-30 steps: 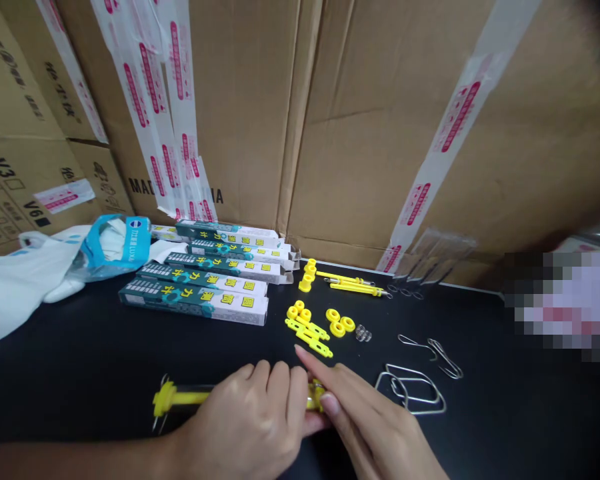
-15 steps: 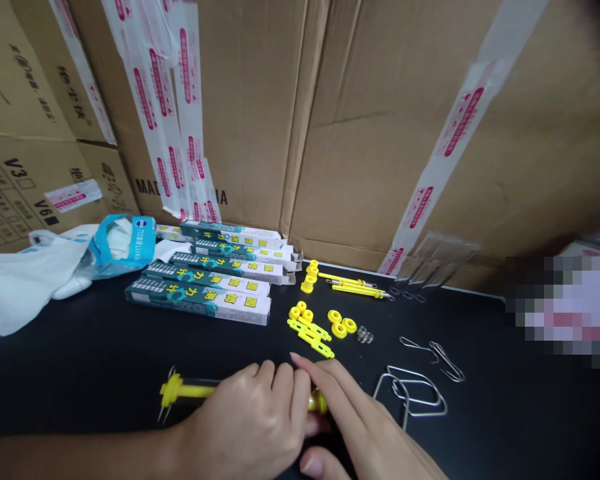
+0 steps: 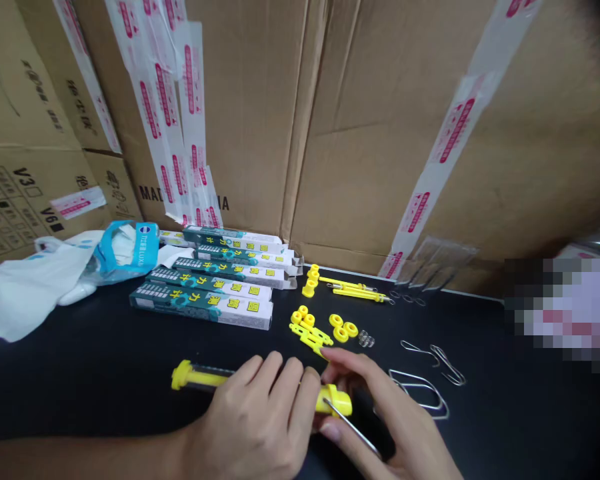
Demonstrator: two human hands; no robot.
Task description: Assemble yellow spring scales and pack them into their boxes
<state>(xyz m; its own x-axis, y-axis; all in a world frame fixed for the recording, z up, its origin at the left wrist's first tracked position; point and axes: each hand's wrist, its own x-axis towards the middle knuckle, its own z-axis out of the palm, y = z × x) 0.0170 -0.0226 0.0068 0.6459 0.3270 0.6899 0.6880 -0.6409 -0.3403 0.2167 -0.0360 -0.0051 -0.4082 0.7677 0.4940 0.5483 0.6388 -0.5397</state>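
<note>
My left hand (image 3: 267,417) is closed around the middle of a clear tubular spring scale (image 3: 207,377) with a yellow core and yellow end fittings. The scale lies nearly level, its far-left end sticking out past my fist. My right hand (image 3: 385,413) is curled at the other end, around the yellow end cap (image 3: 341,400). A bent metal wire handle (image 3: 353,425) runs from the side of that cap down across my right thumb. The rest of the wire is hidden by my right hand.
Behind the hands lie yellow rings (image 3: 341,328), yellow strips (image 3: 310,335), small springs (image 3: 366,339) and thin yellow rods (image 3: 363,293). Printed boxes (image 3: 203,307) stand left. Bent wires (image 3: 425,393) and hooks (image 3: 447,365) lie right. A cardboard wall (image 3: 240,120) rises behind.
My right hand has opened away from the scale's end, so the yellow cap shows with the wire at it. The wires at the left end no longer show. The view has shifted slightly.
</note>
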